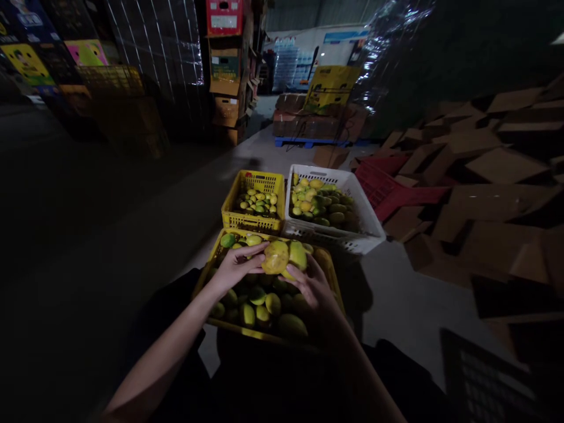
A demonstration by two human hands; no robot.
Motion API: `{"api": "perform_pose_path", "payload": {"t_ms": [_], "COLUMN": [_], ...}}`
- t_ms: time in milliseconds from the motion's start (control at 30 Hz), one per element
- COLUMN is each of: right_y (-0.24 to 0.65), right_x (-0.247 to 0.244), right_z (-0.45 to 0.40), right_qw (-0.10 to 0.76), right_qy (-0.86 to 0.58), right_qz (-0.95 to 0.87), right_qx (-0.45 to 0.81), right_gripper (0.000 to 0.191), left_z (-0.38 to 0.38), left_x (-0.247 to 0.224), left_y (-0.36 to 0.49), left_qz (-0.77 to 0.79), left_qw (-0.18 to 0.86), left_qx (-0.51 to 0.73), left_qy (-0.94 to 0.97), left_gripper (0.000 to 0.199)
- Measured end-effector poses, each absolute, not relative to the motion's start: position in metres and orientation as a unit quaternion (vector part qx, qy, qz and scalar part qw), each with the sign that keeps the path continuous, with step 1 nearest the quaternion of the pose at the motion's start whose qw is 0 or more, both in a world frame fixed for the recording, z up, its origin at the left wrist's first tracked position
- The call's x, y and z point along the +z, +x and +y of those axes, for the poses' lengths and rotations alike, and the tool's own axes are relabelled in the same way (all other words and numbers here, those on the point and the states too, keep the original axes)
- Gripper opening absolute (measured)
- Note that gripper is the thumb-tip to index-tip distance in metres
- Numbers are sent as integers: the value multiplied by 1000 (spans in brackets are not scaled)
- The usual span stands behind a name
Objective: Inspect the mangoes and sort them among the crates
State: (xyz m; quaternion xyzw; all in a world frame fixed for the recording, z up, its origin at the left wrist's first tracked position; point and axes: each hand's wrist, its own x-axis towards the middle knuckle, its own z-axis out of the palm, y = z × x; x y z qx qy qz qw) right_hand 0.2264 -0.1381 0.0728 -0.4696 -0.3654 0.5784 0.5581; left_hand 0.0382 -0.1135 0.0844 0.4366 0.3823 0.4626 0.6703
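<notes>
Printed boxes [30, 64] are stacked in the dim upper left of the frame, with a dull yellow crate [110, 80] on cartons just right of them. Next comes a tall dark wrapped stack [161, 56], then a column of cartons [226, 82] at upper centre-left, a red one on top.

The left hand [238, 267] reaches in from the lower left to the centre, its fingers partly curled, gripping the left side of a blotchy yellow fruit [275, 258]. Just above and beyond it, a small yellow crate [252, 222] holds small yellow and green fruit. Below both hands, at lower centre, a larger yellow crate [247, 333] holds many green-yellow fruits, shadowed towards its right side.

The blotchy fruit is held above this crate; touching it on the right is a greener fruit [298, 255]. The right hand [311, 285] is bent around that one, thumb in front, fingers behind and partly hidden.

Farther right and up, a white crate [362, 211] holds yellow fruit on its left and greener ones on its right. Beside it lies a red crate [388, 191], against a heap of open cardboard boxes [497, 202] filling the right of the frame.
</notes>
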Motion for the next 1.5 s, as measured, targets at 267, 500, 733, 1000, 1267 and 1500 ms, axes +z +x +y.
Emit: {"api": "perform_pose_path", "payload": {"t_ms": [267,500,733,1000,1267,1500], "right_y": [223,226,226,228,228,228], "right_x": [55,54,51,47,46,44], "right_z": [-135,-135,-134,-132,-133,-132], "right_qw": [563,553,575,567,554,552], "right_qy": [-441,-400,-399,-412,-396,-360], "right_qz": [-360,-361,-329,-336,-346,-355], "right_qx": [600,635,634,629,646,663], "right_gripper": [70,62,51,53,61,60], "left_z": [-119,-121,-123,-122,-122,-123], "left_x": [87,90,95,92,93,96], "left_y": [43,42,42,41,40,40], "left_qz": [370,358,358,358,348,346], "left_qw": [647,639,616,638,655,649], "left_qx": [471,479,476,473,470,471], "left_qy": [472,484,516,491,478,487], "left_gripper": [43,40,38,40,30,28]}}
